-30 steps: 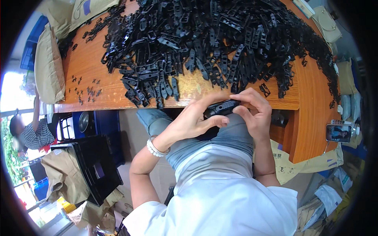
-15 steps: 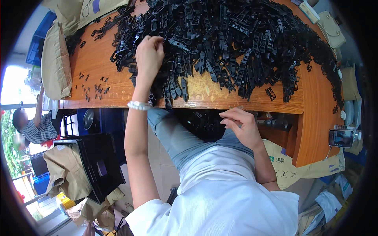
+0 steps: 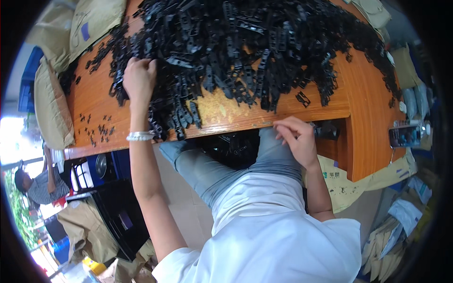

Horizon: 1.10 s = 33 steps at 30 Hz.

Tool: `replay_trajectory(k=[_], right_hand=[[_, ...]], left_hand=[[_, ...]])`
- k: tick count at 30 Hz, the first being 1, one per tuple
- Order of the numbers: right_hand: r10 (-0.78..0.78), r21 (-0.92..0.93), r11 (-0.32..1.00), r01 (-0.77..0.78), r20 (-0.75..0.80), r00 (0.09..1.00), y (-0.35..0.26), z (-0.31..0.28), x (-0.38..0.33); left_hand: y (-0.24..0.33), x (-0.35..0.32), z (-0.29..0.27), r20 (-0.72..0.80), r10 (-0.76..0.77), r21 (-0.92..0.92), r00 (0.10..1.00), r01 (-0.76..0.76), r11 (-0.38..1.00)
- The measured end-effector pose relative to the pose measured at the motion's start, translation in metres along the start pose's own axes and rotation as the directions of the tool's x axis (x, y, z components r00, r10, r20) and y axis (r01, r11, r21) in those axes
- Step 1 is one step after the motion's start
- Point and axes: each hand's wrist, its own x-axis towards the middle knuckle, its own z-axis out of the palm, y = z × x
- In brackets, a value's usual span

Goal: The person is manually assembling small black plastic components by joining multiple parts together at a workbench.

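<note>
A large heap of black plastic parts (image 3: 222,52), many of them long and slotted, covers the far part of the brown wooden desk (image 3: 85,104). My left hand (image 3: 140,80) reaches over the heap's left side, fingers curled in. Its fingertips are hidden, so what they hold, if anything, does not show. At the desk's front edge, above my right thigh, is my right hand (image 3: 301,141). Its fingers are bent and drawn toward the thumb; nothing can be made out between them. A loose black part (image 3: 303,98) lies on the desk beyond it.
Several small black cross-shaped pieces (image 3: 101,129) lie at the desk's left. Brown paper bags (image 3: 52,108) stand at the left edge. Under the desk top is a dark space (image 3: 231,151) holding black parts. A phone (image 3: 406,136) sits at the right; a black crate (image 3: 120,217) stands lower left.
The view has turned, shifting the desk leftward. My left hand has moved a little left over the heap, fingers still curled. My right hand has moved right and closer to the desk edge.
</note>
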Motion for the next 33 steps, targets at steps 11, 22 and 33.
replay_trajectory(k=[11, 22, 33], right_hand=[[-0.381, -0.709, 0.703, -0.056, -0.442, 0.812, 0.009, -0.022, 0.022], [-0.609, -0.334, 0.766, 0.549, -0.104, 0.786, -0.037, 0.014, 0.016], [-0.46, 0.003, 0.881, 0.474, -0.238, 0.856, -0.018, 0.012, 0.007]], left_hand=[[0.016, -0.027, -0.014, -0.071, -0.215, -0.474, 0.974, 0.156, 0.866], [0.132, -0.136, -0.039, 0.277, 0.317, -0.95, 0.907, 0.209, 0.231], [0.122, -0.12, -0.023, 0.347, 0.234, -0.929, 0.908, 0.298, 0.219]])
